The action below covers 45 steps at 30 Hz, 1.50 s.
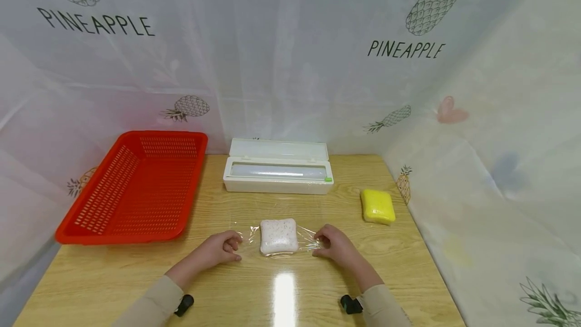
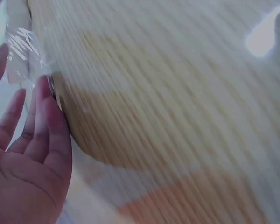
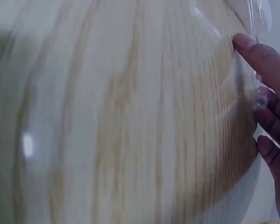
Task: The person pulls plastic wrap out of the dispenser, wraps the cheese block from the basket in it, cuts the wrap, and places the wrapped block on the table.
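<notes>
Red basket (image 1: 120, 240): to the left of the left grip (image 1: 222, 249) and reaching farther back, well apart from it; slatted, its near rim at the desk (image 1: 245, 286) edge side.
Left grip: just beside the left end of the clear film (image 1: 252, 233), fingers loosely bent, thumb parted from them and nothing pinched that shows; whether a fingertip touches the film I cannot tell.
Clear film: spread between the two grips, around the speckled block; smooth over the block, drawn into creases toward the right grip (image 1: 336, 246). Probably very thin, clingy and easily torn or wrinkled; best taken by the loose ends, with light fingertips.
Dispenser (image 1: 278, 186): beyond both grips, lid raised, a roll inside.
Speckled block (image 1: 279, 236): between the two grips, flat on the desk and touched by neither. It looks light and soft, likely to dent under a hard squeeze, while the film may make it slippery; two opposite sides would be the place to take hold, with even, gentle pressure.
Right grip: fingers curled at the gathered right end of the film, holding it bunched at the fingertips.
Yellow block (image 1: 378, 206): to the right of the right grip and farther back, apart from it; glossy on top.
</notes>
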### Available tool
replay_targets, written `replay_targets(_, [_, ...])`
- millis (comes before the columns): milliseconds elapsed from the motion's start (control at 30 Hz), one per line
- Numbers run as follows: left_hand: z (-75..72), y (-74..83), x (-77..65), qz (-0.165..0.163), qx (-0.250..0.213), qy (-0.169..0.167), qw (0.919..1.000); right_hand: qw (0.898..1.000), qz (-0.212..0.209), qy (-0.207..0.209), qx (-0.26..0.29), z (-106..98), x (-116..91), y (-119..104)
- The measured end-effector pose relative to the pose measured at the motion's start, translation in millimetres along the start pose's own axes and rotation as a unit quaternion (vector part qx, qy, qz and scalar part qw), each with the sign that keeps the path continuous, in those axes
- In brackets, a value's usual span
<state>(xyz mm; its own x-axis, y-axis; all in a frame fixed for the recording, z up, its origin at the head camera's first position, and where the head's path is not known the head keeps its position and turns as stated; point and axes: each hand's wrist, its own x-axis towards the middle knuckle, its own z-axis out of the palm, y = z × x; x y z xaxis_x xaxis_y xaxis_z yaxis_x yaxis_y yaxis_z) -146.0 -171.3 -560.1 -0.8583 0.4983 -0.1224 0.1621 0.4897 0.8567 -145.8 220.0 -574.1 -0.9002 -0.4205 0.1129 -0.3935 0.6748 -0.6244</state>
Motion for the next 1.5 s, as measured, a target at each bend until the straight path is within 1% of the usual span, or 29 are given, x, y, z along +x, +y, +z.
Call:
replay_targets(67, [-4.0,-1.8,-3.7,0.000,0.021,0.011,0.9997,1.000,-0.006,-0.003,-0.028,-4.2,-1.4,2.3])
replay_targets(167, [-9.5,-2.9,-10.6,-0.002,0.051,0.024,0.9984,0.997,-0.003,0.000,-0.074,-10.6,-5.5,3.4])
replay_targets(267, [-12.7,0.0,-16.0,-0.001,0.069,0.033,0.9971,0.995,-0.015,0.011,-0.094,-15.2,-8.6,-0.8])
replay_targets(367, [-10.1,8.9,-16.5,0.013,0.074,0.034,0.9966,0.995,-0.053,0.029,-0.080,-16.5,-6.6,-13.0])
replay_targets(400, [-7.7,12.8,-15.3,0.022,0.076,0.029,0.9964,0.994,-0.067,0.036,-0.074,-15.3,-4.8,-17.8])
replay_targets(467, [-1.1,21.7,-11.7,0.047,0.077,0.019,0.9958,0.995,-0.085,0.041,-0.045,-12.5,0.0,-30.8])
replay_targets(567, [11.0,34.2,-4.2,0.078,0.085,0.004,0.9932,0.995,-0.095,0.025,-0.015,-4.7,8.3,-49.6])
replay_targets(667, [22.4,44.1,4.0,0.097,0.101,-0.001,0.9902,0.995,-0.098,-0.010,-0.008,3.8,16.3,-63.3])
replay_targets(700, [25.6,46.4,6.9,0.096,0.108,0.000,0.9895,0.993,-0.111,-0.018,-0.020,6.6,18.5,-64.8])
replay_targets(767, [30.8,51.0,12.4,0.105,0.127,0.004,0.9864,0.985,-0.163,-0.022,-0.048,11.4,24.0,-65.2])
replay_targets(867, [36.6,52.1,20.8,0.129,0.180,0.011,0.9750,0.962,-0.251,-0.005,-0.107,16.0,31.1,-63.5])
replay_targets(900, [38.2,52.0,23.3,0.135,0.198,0.010,0.9708,0.954,-0.274,0.002,-0.124,16.9,33.2,-62.9])
replay_targets(933, [39.5,51.0,25.6,0.143,0.216,0.011,0.9658,0.948,-0.288,0.005,-0.135,18.1,35.4,-62.5])
replay_targets(967, [40.6,49.3,27.7,0.148,0.231,0.009,0.9615,0.946,-0.289,0.003,-0.145,19.0,37.1,-62.9])
replay_targets(1033, [42.0,45.8,30.5,0.154,0.246,0.005,0.9570,0.950,-0.275,-0.014,-0.147,21.4,40.0,-62.1])
replay_targets(1100, [42.5,43.1,32.2,0.154,0.245,0.003,0.9572,0.953,-0.261,-0.034,-0.151,23.7,43.2,-59.9])
replay_targets(1167, [42.3,42.0,33.3,0.160,0.238,0.003,0.9580,0.954,-0.253,-0.052,-0.154,24.9,46.8,-58.2])
replay_targets(1267, [42.1,41.2,34.3,0.165,0.234,0.003,0.9581,0.948,-0.261,-0.067,-0.166,25.0,51.8,-56.0])
replay_targets(1367, [41.8,41.2,34.9,0.180,0.236,0.006,0.9551,0.942,-0.280,-0.075,-0.173,23.6,56.3,-55.2])
replay_targets(1433, [41.5,40.7,35.2,0.193,0.243,0.011,0.9506,0.938,-0.294,-0.078,-0.168,21.7,58.6,-56.3])
replay_targets(1500, [40.7,41.0,35.3,0.211,0.255,0.021,0.9434,0.934,-0.306,-0.082,-0.166,19.2,60.8,-58.2])
